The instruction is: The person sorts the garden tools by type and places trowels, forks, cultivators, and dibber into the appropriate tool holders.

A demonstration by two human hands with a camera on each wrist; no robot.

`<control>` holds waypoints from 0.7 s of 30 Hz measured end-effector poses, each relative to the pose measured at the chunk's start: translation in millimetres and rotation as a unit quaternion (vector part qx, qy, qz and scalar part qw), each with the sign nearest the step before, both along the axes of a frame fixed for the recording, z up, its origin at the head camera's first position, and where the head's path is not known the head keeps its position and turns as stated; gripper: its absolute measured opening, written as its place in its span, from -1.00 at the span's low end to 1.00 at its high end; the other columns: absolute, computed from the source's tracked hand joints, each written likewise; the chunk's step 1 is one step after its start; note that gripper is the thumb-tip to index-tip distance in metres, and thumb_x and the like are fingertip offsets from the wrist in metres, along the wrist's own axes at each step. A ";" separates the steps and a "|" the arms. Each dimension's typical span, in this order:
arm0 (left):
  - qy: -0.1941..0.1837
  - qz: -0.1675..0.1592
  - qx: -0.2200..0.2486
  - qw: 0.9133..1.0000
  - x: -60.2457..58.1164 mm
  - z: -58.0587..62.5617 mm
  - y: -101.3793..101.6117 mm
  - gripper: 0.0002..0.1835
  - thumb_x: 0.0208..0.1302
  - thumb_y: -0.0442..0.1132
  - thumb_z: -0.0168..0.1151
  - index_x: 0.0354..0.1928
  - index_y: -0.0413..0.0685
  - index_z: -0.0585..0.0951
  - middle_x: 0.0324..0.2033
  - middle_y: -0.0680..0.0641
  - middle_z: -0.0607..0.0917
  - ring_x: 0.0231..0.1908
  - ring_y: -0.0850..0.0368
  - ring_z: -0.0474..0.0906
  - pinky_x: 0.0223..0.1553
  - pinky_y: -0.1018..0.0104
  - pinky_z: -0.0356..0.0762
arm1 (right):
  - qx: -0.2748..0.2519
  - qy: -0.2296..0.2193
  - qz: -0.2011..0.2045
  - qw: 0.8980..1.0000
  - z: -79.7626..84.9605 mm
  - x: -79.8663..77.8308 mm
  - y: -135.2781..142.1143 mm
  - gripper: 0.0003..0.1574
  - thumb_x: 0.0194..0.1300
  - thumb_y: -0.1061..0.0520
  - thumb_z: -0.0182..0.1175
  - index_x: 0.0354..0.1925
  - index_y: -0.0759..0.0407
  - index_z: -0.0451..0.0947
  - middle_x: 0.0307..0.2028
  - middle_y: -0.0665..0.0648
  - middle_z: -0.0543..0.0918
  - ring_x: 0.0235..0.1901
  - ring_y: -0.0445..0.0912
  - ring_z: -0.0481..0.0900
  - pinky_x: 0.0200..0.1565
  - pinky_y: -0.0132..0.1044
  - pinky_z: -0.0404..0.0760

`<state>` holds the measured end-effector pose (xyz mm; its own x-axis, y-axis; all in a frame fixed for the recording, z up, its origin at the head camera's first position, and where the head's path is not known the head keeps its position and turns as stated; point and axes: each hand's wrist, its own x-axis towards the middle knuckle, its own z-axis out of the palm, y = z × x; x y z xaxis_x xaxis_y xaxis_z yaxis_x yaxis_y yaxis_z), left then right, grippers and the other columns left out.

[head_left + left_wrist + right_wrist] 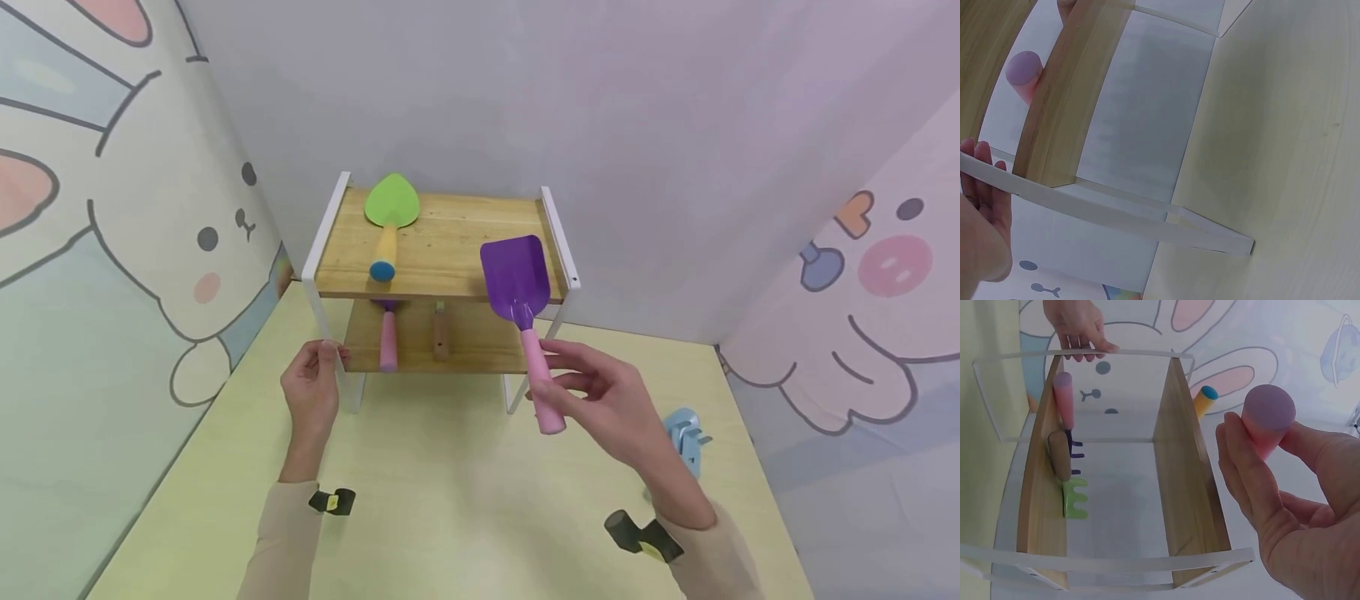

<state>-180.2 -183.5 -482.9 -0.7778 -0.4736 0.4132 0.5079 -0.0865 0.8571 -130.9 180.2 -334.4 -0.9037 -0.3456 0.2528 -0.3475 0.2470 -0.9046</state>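
Observation:
My right hand (603, 400) holds a small shovel (517, 275) by its pink handle, its flat purple blade pointing up and overlapping the right end of the shelf's upper board (450, 250) in the head view. At the two-tier shelf's left front, my left hand (311, 392) grips the white metal leg (1094, 215), fingers behind it. On the upper board lies a green trowel (392, 202) with a yellow handle and blue end. The lower board (480, 342) bears a pink-handled rake (1064, 400) with purple tines and a brown-handled rake (1075, 500) with green tines.
A light blue pronged object (684, 437) lies on the pale yellow table (450, 517) near my right forearm, which partly covers it. A grey wall (600, 125) stands behind the shelf, and cartoon-printed panels (150, 208) rise on both sides.

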 end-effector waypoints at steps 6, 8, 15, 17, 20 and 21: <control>0.011 -0.006 0.007 1.000 -2.3 -0.5 0.5 -0.71 0.51 -0.45 0.12 -0.26 -0.73 0.47 -0.41 0.01 0.73 -0.36 0.20 0.70 -0.20 0.47 0.66 | 0.005 -0.027 -0.018 0.999 7.3 -5.3 -6.3 -0.40 0.29 0.26 0.43 0.28 0.20 0.58 0.01 0.22 0.74 -0.17 -0.04 0.80 -0.19 -0.21 0.77; 0.010 -0.006 0.010 1.000 -2.7 -0.2 0.4 -0.71 0.51 -0.46 0.11 -0.26 -0.73 0.46 -0.42 0.01 0.73 -0.37 0.20 0.70 -0.21 0.47 0.67 | 0.010 -0.035 -0.022 0.999 9.7 -7.7 -9.0 -0.40 0.29 0.23 0.44 0.28 0.18 0.58 0.00 0.21 0.74 -0.17 -0.04 0.80 -0.18 -0.22 0.77; -0.006 0.004 -0.004 1.000 -2.3 1.2 0.0 -0.70 0.52 -0.44 0.11 -0.26 -0.71 0.48 -0.43 0.04 0.73 -0.38 0.23 0.70 -0.21 0.48 0.66 | 0.019 -0.077 -0.024 0.997 19.8 -19.5 -22.1 -0.40 0.32 0.10 0.45 0.29 0.11 0.58 0.02 0.17 0.73 -0.16 -0.02 0.80 -0.18 -0.17 0.77; -0.009 0.006 -0.006 1.000 -1.5 2.1 0.2 -0.70 0.52 -0.43 0.11 -0.26 -0.71 0.49 -0.43 0.05 0.72 -0.38 0.24 0.70 -0.21 0.48 0.66 | 0.021 -0.082 -0.023 0.996 23.2 -23.4 -26.3 -0.41 0.33 0.07 0.44 0.29 0.11 0.58 0.03 0.16 0.73 -0.15 -0.02 0.79 -0.18 -0.17 0.77; -0.007 0.006 -0.002 1.000 -1.2 1.6 -0.4 -0.70 0.52 -0.44 0.10 -0.26 -0.72 0.48 -0.44 0.05 0.72 -0.39 0.24 0.70 -0.21 0.48 0.67 | 0.028 -0.083 -0.021 0.996 28.3 -29.6 -32.2 -0.41 0.34 0.03 0.43 0.28 0.10 0.58 0.04 0.15 0.72 -0.14 -0.02 0.79 -0.17 -0.17 0.77; -0.006 0.005 0.000 1.000 -1.3 1.0 -0.7 -0.71 0.52 -0.45 0.10 -0.26 -0.73 0.47 -0.44 0.05 0.72 -0.39 0.24 0.70 -0.21 0.48 0.67 | 0.029 -0.085 -0.021 0.996 30.0 -31.8 -34.0 -0.41 0.34 0.01 0.43 0.28 0.10 0.58 0.04 0.14 0.72 -0.13 -0.02 0.78 -0.17 -0.17 0.77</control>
